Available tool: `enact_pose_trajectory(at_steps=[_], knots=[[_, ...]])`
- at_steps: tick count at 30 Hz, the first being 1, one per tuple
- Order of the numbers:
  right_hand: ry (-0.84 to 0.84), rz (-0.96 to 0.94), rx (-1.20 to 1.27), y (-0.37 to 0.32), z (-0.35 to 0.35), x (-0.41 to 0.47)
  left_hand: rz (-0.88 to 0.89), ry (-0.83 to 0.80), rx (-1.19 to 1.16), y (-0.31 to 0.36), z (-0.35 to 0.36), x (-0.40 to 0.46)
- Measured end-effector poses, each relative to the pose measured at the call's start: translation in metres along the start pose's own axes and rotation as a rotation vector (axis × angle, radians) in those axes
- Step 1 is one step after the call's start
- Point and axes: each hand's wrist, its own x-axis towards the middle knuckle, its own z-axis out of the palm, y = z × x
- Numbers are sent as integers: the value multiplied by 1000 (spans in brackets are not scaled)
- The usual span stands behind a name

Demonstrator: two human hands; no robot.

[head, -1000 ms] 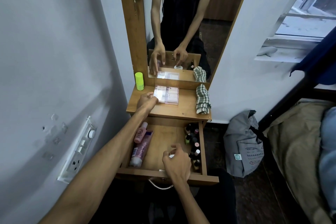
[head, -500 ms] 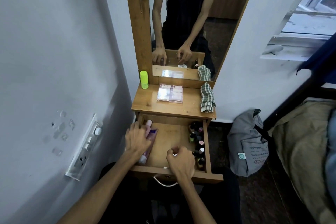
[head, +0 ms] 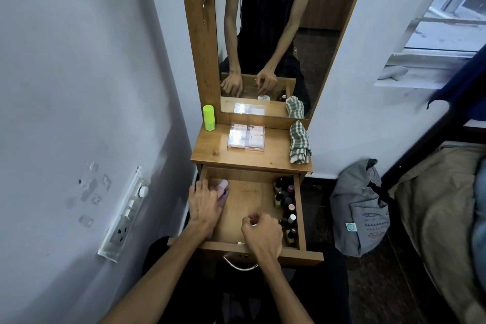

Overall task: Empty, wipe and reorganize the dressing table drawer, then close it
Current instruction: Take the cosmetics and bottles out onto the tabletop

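no lettering can be read. the clear case (head: 246, 137) on the table (head: 210, 152) carries small marks too blurred to make out, and the grey bag (head: 360, 208) on the right shows a round teal emblem and line drawings, without legible words.

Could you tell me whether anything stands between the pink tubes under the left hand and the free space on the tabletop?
Nothing visible does: the left hand lies on the pink tubes, and the tabletop is bare at its front-left.
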Motion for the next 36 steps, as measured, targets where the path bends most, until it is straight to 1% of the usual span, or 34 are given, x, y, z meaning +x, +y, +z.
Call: enact_pose_trajectory(at_steps=[3,5,8,13,17,20,26,33,36], knots=[[7,1,6,0,-1,1,7,5,-67,-3,3,-6],[8,4,7,-1,-1,1,6,23,-176,-5,1,-11],[16,-1,5,-1,0,0,-5,115,-381,-7,-4,-23],[16,-1,3,0,1,1,-55,318,-695,-15,-21,-35],[2,-12,22,1,1,2,-195,402,-839,-16,-42,-18],[-2,-17,15,1,3,1,-272,423,-851,-11,-57,9],[4,-4,26,3,5,1,-320,386,-771,9,-69,68],[13,3,27,4,4,3,-292,296,-679,19,-55,109],[7,-1,9,4,5,5,-279,271,-674,18,-47,117]])
